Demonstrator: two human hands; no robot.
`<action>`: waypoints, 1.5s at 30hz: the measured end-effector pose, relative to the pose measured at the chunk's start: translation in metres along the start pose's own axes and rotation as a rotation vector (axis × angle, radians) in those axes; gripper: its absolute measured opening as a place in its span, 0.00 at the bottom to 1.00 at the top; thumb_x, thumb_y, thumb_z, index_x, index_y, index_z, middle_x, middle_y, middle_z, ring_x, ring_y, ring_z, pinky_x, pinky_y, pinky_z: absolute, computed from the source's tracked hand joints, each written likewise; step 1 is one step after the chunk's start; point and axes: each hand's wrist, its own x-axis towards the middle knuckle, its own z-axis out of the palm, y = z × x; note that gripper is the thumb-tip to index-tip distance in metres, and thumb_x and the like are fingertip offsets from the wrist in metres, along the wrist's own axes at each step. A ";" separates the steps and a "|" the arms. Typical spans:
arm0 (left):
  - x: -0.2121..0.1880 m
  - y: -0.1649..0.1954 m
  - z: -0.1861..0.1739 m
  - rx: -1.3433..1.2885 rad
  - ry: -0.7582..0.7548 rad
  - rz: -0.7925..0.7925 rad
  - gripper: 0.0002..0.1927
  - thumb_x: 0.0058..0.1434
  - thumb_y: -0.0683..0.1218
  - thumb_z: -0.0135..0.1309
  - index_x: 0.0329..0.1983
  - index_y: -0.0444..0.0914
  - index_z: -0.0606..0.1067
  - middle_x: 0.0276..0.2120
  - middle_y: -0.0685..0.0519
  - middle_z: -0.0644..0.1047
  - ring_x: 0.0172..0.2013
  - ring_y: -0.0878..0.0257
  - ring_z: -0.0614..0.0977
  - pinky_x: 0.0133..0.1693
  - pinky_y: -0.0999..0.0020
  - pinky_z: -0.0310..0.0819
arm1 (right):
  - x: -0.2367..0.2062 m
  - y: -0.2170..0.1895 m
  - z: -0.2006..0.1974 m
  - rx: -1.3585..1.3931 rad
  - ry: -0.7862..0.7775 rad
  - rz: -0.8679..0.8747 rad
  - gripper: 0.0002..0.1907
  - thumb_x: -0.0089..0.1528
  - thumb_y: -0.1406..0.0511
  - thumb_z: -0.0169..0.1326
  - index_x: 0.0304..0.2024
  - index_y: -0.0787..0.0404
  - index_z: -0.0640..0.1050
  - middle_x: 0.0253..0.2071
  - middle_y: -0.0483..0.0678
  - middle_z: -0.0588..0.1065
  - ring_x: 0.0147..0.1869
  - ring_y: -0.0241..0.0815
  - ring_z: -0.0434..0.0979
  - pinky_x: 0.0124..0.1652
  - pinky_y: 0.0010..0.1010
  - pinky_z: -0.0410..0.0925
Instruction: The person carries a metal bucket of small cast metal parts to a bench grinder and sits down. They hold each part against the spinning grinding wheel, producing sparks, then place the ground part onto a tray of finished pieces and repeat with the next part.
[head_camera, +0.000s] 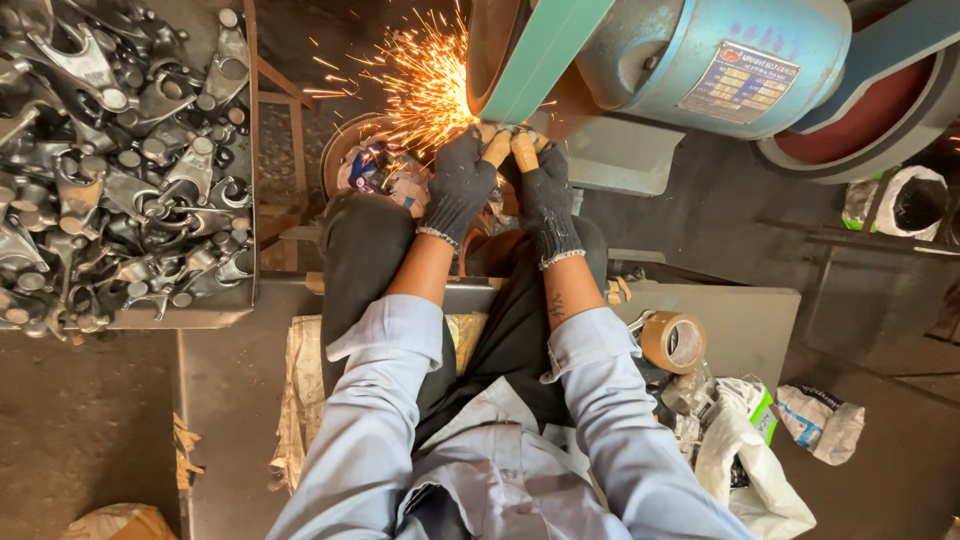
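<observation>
Up against the green sanding belt (540, 50) of the blue grinding machine (720, 60), both gloved hands press a small workpiece (508, 135), mostly hidden behind the tape-wrapped fingertips (524, 152). The left hand (458, 185) and right hand (545, 195) are closed tight around it, touching each other, above the person's knees. Sparks (425, 85) spray leftward over a round container (365, 165). A tray of forged metal parts (120, 160) sits at far left; a roll of brown tape (672, 341) lies at the bench's (740, 320) near edge. Doing this well, I judge, means steady, even pressure, both hands braced together, fingertips kept clear of the moving belt.
</observation>
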 end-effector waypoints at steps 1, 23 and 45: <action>0.000 0.002 -0.001 -0.032 -0.036 -0.114 0.12 0.67 0.46 0.57 0.47 0.33 0.79 0.34 0.48 0.84 0.30 0.66 0.84 0.31 0.69 0.78 | -0.001 0.001 0.000 -0.019 0.026 0.001 0.17 0.68 0.63 0.56 0.54 0.67 0.75 0.48 0.51 0.79 0.51 0.42 0.80 0.53 0.35 0.75; -0.023 0.077 -0.063 -0.280 -0.759 -0.130 0.26 0.60 0.39 0.63 0.61 0.34 0.73 0.50 0.47 0.80 0.50 0.61 0.81 0.53 0.64 0.78 | -0.076 -0.040 0.000 -0.015 -0.479 0.059 0.33 0.62 0.63 0.64 0.64 0.64 0.64 0.52 0.51 0.75 0.50 0.39 0.78 0.46 0.29 0.72; -0.053 0.098 -0.059 -0.264 -0.753 -0.129 0.33 0.55 0.38 0.67 0.64 0.36 0.68 0.53 0.55 0.78 0.52 0.67 0.80 0.55 0.68 0.77 | -0.094 -0.027 0.001 0.192 -0.388 0.103 0.29 0.69 0.66 0.56 0.70 0.66 0.65 0.58 0.49 0.72 0.61 0.41 0.73 0.58 0.35 0.67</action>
